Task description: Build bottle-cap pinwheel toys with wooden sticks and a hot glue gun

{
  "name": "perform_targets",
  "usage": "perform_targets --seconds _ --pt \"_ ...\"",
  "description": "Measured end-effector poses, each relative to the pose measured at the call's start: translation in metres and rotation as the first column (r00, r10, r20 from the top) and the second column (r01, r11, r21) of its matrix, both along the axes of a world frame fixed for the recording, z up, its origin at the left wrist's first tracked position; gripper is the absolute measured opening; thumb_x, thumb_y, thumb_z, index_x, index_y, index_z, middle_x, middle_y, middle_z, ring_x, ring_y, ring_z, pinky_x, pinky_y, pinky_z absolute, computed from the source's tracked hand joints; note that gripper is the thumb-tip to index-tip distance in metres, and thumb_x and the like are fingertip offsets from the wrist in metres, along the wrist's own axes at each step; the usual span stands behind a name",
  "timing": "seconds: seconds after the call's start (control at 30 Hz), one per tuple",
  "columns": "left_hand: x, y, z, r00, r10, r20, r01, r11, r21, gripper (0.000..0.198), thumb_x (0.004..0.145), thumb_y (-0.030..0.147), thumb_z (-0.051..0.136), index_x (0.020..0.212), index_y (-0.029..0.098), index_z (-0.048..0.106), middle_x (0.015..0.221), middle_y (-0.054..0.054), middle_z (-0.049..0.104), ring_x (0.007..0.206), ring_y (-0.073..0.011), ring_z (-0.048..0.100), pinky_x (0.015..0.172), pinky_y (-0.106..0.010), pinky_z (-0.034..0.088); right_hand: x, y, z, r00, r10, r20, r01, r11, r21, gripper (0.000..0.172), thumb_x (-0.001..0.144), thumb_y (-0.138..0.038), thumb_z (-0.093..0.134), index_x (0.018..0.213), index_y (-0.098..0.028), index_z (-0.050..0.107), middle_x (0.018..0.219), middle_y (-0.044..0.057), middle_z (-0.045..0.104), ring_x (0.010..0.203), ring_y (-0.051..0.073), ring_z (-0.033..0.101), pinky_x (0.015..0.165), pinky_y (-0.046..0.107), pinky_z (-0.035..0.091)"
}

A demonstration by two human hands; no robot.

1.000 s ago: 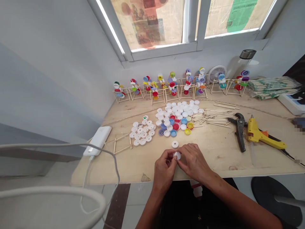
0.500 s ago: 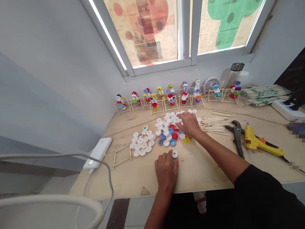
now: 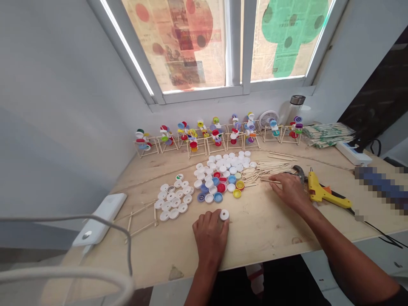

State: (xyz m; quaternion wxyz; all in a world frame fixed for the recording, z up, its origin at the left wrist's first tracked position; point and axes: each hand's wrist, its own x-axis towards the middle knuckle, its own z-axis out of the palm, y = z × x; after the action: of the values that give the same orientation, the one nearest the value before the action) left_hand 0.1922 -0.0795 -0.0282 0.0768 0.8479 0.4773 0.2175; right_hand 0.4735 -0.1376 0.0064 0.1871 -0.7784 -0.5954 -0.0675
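My left hand (image 3: 210, 238) rests near the table's front edge, thumb and forefinger closed on a white bottle cap (image 3: 224, 214) with a hole in its middle. Further right, my right hand (image 3: 289, 192) has its fingertips closed on a thin wooden stick (image 3: 266, 180) beside a pile of loose sticks (image 3: 270, 168). Between and beyond the hands lie many white caps (image 3: 231, 160), with red, blue and yellow ones (image 3: 236, 193) at the near side. A group of white caps with holes (image 3: 174, 202) lies to the left.
Finished-looking stick frames with coloured caps (image 3: 216, 138) line the window side. A yellow glue gun (image 3: 321, 193) and partly hidden pliers (image 3: 298, 171) lie right of my right hand. On the left are a stick frame (image 3: 142, 216) and a white power strip (image 3: 102, 219).
My right hand has moved right, from above the coloured caps to the sticks, and closed on one. My left hand stays at the white cap. The camera view has shifted.
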Motion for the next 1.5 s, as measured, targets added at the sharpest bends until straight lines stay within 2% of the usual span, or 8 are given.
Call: perform_targets --seconds 0.17,0.4,0.67,0.97,1.13,1.33,1.5 --pt "0.004 -0.003 -0.002 0.999 -0.032 0.023 0.032 0.999 -0.004 0.023 0.081 0.025 0.054 0.102 0.022 0.061 0.088 -0.004 0.063 0.086 -0.022 0.055 0.074 -0.035 0.034 0.009 0.0 0.009 0.999 0.023 0.03 -0.02 0.995 -0.102 0.016 0.084 -0.017 0.053 0.09 -0.018 0.068 0.094 0.008 0.069 0.092 0.028 0.059 0.077 0.039 0.035" --pt "0.006 -0.003 -0.001 0.998 -0.025 0.066 0.026 0.999 -0.021 0.021 0.08 0.024 0.055 0.1 0.021 0.062 0.082 -0.003 0.063 0.084 -0.0208 0.056 0.074 -0.034 0.035 -0.022 0.034 0.013 0.984 0.175 -0.022 -0.175 0.957 -0.232 0.016 0.082 -0.011 0.057 0.09 -0.021 0.068 0.095 0.003 0.068 0.092 0.02 0.059 0.078 0.029 0.032" --pt "0.006 -0.003 0.001 0.992 -0.022 0.126 0.028 0.998 -0.047 0.017 0.08 0.026 0.057 0.094 0.021 0.063 0.075 -0.001 0.061 0.078 -0.0191 0.056 0.076 -0.034 0.034 -0.037 0.057 0.012 0.984 0.181 0.004 -0.169 0.927 -0.336 0.014 0.081 -0.008 0.055 0.076 -0.018 0.064 0.088 0.007 0.068 0.089 0.021 0.057 0.072 0.029 0.028" --pt "0.007 -0.003 0.002 0.989 -0.025 0.147 0.038 0.995 -0.088 0.016 0.079 0.025 0.059 0.093 0.021 0.063 0.076 -0.002 0.061 0.079 -0.0203 0.055 0.078 -0.036 0.033 -0.04 0.057 0.018 0.978 0.204 0.033 -0.17 0.885 -0.434 0.014 0.083 -0.009 0.051 0.08 -0.017 0.062 0.092 0.007 0.067 0.091 0.021 0.057 0.072 0.028 0.029" --pt "0.01 -0.003 0.001 0.988 -0.029 0.154 0.044 0.995 -0.094 0.014 0.078 0.025 0.059 0.091 0.02 0.063 0.078 -0.002 0.062 0.082 -0.021 0.055 0.079 -0.037 0.033 -0.035 0.055 0.023 0.976 0.216 -0.003 -0.188 0.843 -0.505 0.009 0.078 -0.012 0.056 0.076 -0.018 0.061 0.084 0.005 0.067 0.084 0.021 0.059 0.069 0.028 0.03" --pt "0.022 -0.003 0.002 0.987 -0.076 0.142 0.091 0.991 -0.102 0.017 0.077 0.025 0.062 0.094 0.022 0.063 0.082 -0.002 0.063 0.085 -0.0209 0.054 0.08 -0.036 0.032 -0.028 0.052 0.02 0.973 0.221 -0.072 -0.223 0.804 -0.552 0.008 0.077 -0.014 0.057 0.077 -0.021 0.061 0.079 0.0 0.067 0.075 0.018 0.06 0.062 0.025 0.029" --pt "0.029 -0.004 0.002 0.983 -0.102 0.151 0.12 0.986 -0.116 0.018 0.077 0.028 0.063 0.095 0.024 0.063 0.085 -0.001 0.063 0.086 -0.02 0.053 0.082 -0.036 0.031 -0.028 0.048 0.016 0.968 0.233 -0.091 -0.244 0.801 -0.547 0.009 0.076 -0.012 0.056 0.072 -0.02 0.059 0.077 0.001 0.065 0.073 0.018 0.058 0.059 0.025 0.027"
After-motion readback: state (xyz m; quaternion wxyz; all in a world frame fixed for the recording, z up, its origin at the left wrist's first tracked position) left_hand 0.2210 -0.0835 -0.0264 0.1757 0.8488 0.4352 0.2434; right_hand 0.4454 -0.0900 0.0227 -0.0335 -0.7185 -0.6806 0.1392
